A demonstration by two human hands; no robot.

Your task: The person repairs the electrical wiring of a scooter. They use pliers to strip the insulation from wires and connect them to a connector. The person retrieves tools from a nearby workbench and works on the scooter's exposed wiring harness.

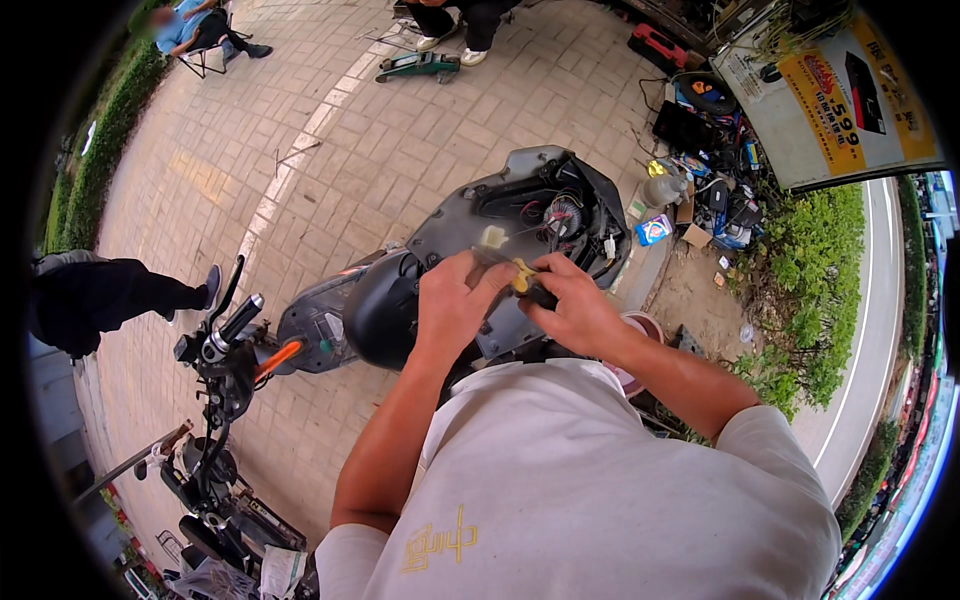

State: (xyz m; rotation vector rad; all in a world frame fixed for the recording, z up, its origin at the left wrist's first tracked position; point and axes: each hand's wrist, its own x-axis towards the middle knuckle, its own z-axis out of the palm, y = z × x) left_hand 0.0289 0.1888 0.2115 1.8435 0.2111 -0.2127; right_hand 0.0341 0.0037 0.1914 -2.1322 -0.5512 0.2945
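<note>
Right hand (575, 308) gripping a yellow-and-black object (521, 277) over the scooter's rear body (452, 222), left hand (449, 302) bunched just beside it, its hold too blurred to tell; beyond, wiring (570, 202) lies exposed, so opening-up judged done, handwork in progress, covering apparently left.
</note>
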